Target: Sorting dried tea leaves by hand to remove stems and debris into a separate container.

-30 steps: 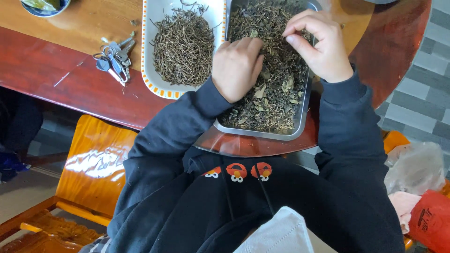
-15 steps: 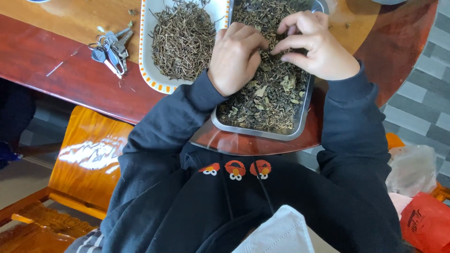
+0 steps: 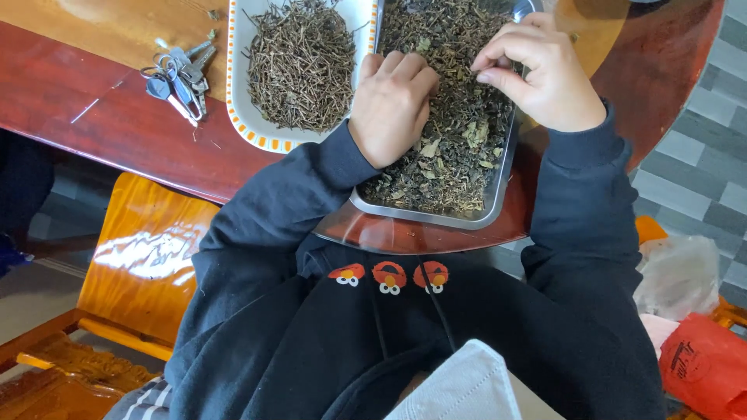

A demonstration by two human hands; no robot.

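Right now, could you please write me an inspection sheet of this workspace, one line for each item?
Surface: round red-brown table, glossy, with a paler wooden centre.
Job's things: metal tray of dried leaves, overhanging the table edge slightly; white dish with an orange-patterned rim holds dried stems.
Clutter: bunch of keys left of the dish.
Hands: left hand rests knuckles up on the leaves; right hand pinches a bit of leaf between its fingertips.
Cables: nothing seen.
Surroundings: orange wooden chair, grey tiled floor, clear bag and red bag at the right.
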